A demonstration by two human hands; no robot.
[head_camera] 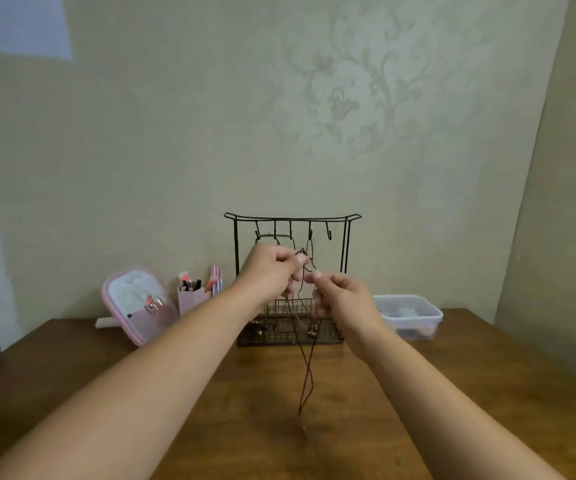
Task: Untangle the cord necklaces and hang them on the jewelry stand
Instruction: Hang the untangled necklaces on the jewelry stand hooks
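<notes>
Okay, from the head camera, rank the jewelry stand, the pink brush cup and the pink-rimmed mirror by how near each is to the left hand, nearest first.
1. Jewelry stand, right behind the left hand.
2. Pink brush cup, on the table to that hand's left.
3. Pink-rimmed mirror, farther left still, leaning by the wall.

Both forearms cut off by bottom edge of frame. Left hand [271, 268] and right hand [343, 294] cover centre of jewelry stand [291, 218]; lower hooks and rear of its basket hidden. Cord necklaces [305, 372] too thin and blurred at fingertips to separate strands or count them. Contents of clear lidded box [409, 315], right of centre, indistinct. Far left edge blurred.
</notes>
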